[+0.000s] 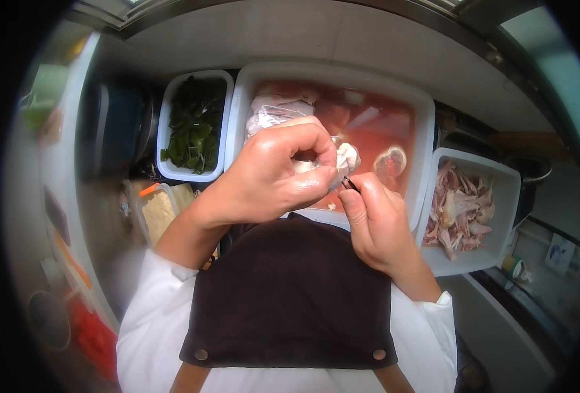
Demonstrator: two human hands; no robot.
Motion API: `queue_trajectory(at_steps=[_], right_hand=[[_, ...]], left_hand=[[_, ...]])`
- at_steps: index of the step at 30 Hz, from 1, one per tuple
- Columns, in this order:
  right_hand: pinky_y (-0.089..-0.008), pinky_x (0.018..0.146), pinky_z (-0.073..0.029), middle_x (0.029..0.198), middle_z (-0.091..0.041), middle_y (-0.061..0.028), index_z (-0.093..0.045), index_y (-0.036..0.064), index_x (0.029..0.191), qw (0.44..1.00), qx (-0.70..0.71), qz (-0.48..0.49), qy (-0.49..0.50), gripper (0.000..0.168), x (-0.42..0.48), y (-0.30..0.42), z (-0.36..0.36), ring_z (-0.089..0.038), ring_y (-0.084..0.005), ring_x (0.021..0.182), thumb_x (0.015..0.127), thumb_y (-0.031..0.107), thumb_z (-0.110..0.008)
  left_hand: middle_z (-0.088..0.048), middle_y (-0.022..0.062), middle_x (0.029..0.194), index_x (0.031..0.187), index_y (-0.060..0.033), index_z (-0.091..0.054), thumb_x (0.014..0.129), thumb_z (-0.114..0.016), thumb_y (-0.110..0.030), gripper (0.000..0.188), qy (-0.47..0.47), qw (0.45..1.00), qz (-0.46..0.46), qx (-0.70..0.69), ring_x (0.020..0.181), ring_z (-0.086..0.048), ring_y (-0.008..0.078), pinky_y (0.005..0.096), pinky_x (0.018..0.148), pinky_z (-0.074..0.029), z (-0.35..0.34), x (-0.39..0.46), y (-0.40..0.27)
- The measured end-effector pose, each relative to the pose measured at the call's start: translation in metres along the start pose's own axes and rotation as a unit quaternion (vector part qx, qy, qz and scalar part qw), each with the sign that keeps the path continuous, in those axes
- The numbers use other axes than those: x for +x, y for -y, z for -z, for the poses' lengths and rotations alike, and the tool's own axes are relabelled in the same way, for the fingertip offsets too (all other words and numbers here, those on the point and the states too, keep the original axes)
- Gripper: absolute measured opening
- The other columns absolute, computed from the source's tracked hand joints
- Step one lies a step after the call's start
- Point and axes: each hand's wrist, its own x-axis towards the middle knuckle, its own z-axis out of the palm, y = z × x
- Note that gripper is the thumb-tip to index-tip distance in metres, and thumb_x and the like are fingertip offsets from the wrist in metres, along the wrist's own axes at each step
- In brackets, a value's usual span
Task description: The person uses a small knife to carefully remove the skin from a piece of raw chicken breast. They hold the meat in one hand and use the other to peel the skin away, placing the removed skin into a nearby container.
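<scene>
My left hand (275, 172) grips a pale, wet piece of poultry (348, 156) above a large white plastic tub (339, 70). Between the thumb and fingers of my right hand (381, 221) are small black tweezers (350, 183), their tips at the skin of that piece. My left fingers hide much of the meat. Reddish water (368, 123) fills the tub. Behind my left hand, a larger lump of pale poultry (280, 109) lies at the tub's left side. A rounded poultry piece (390, 161) sits in the water to the right.
A tray of cut green leaves (194, 127) stands left of the tub, with a box of pale tan food (158, 216) below it. To the right, a white bin (498, 255) holds several raw poultry pieces (462, 209). A wall (290, 34) rises behind.
</scene>
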Motion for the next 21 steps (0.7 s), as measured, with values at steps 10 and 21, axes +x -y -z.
queue_trajectory(at_steps=[10, 21], right_hand=[[-0.0401, 0.06, -0.047, 0.078, -0.06, -0.0127, -0.058, 0.0, 0.093, 0.993, -0.092, 0.064, -0.043, 0.007, 0.004, 0.002, -0.006, -0.061, -0.0325, 0.066, 0.094, 0.004, -0.064], [-0.0402, 0.055, -0.047, 0.076, -0.061, -0.016, -0.058, -0.001, 0.091, 0.996, -0.024, 0.053, -0.065, 0.008, 0.005, -0.003, -0.006, -0.062, -0.0338, 0.062, 0.095, 0.005, -0.062]], left_hand=[[-0.058, 0.0069, 0.088, 0.087, 0.0018, -0.062, 0.087, -0.066, -0.003, 0.007, 0.008, 0.999, -0.033, 0.021, 0.076, -0.058, 0.0138, 0.0287, 0.067, -0.051, -0.001, 0.0, -0.001], [-0.064, 0.0083, 0.087, 0.083, 0.0014, -0.061, 0.078, -0.066, 0.002, 0.007, -0.009, 1.0, -0.023, 0.001, 0.081, -0.059, 0.0161, 0.0289, 0.074, -0.048, -0.003, 0.0, 0.003]])
